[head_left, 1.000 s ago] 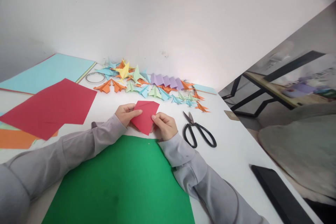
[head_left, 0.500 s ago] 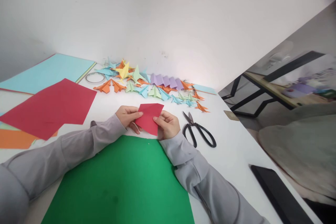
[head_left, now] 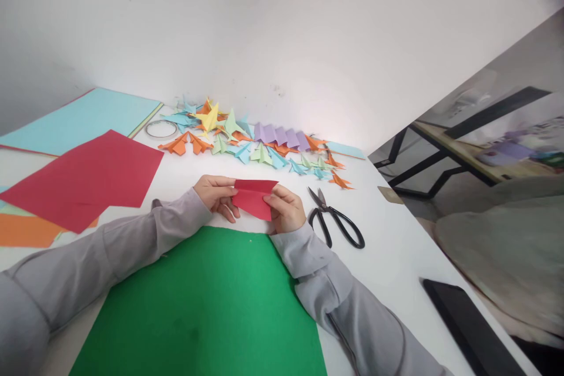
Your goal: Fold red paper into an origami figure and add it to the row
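Observation:
A small red paper piece (head_left: 254, 197) is held just above the white table (head_left: 388, 247), folded across its middle so that it looks flatter and wider. My left hand (head_left: 217, 194) pinches its left edge. My right hand (head_left: 286, 209) pinches its right lower edge, thumb on top. Both hands wear grey sleeves and sit just beyond the far edge of a large green sheet (head_left: 207, 305).
Black scissors (head_left: 335, 225) lie right of my right hand. A large red sheet (head_left: 83, 179), an orange sheet (head_left: 26, 232) and a light blue sheet (head_left: 81, 120) lie at the left. Several folded paper figures (head_left: 247, 141) and a tape ring (head_left: 159, 128) line the wall. A black slab (head_left: 471, 329) lies at the right edge.
The red piece has been turned and folded over, going from a tall diamond shape to a low, wide shape. Both hands shifted slightly right with it.

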`<action>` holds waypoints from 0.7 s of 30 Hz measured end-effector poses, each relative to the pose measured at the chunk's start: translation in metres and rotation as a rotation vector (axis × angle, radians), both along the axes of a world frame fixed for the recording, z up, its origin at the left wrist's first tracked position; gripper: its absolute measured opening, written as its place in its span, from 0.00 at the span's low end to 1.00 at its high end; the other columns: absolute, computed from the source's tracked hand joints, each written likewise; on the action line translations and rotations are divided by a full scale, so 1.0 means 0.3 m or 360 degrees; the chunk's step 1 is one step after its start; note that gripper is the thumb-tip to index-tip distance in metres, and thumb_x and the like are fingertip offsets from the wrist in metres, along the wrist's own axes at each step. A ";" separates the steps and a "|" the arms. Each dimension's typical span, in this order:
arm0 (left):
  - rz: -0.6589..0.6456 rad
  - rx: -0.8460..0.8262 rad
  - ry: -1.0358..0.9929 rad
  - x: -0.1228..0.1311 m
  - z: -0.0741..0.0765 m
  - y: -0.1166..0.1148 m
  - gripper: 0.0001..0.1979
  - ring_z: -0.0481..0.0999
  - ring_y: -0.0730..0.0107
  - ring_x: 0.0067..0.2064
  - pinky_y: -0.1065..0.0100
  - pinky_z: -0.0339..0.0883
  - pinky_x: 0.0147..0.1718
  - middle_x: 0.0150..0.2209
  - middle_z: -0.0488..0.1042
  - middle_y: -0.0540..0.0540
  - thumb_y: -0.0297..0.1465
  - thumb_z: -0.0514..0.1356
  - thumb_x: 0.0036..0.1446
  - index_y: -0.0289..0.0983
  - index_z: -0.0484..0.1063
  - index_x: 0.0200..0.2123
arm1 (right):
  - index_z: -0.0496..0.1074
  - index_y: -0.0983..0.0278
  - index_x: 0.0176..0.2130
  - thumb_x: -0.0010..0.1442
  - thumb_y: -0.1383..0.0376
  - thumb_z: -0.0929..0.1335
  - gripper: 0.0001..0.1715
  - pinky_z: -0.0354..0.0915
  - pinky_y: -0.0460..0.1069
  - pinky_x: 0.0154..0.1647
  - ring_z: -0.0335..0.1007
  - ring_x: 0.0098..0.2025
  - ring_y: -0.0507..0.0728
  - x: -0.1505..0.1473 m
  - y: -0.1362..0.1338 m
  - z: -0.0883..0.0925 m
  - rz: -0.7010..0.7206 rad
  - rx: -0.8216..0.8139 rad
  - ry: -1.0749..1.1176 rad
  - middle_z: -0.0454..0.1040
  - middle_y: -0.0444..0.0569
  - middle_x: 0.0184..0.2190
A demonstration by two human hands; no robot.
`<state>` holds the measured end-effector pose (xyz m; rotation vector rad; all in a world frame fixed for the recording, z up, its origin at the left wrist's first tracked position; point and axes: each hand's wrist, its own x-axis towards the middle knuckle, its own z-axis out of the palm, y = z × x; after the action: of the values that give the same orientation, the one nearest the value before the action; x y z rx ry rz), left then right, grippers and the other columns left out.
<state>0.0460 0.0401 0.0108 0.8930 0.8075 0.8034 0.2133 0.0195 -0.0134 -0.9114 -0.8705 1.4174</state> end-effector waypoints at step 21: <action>0.0192 0.0616 0.0202 0.022 -0.041 -0.024 0.31 0.77 0.66 0.26 0.71 0.72 0.16 0.38 0.76 0.37 0.31 0.67 0.35 0.28 0.68 0.47 | 0.72 0.68 0.20 0.36 0.67 0.67 0.06 0.58 0.45 0.11 0.62 0.11 0.51 0.014 0.019 -0.001 0.0128 -0.0057 -0.0176 0.71 0.46 0.11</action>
<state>0.0525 0.0329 -0.0015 1.2570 0.8368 1.0382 0.2177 0.0254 -0.0136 -0.9992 -0.9766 1.4666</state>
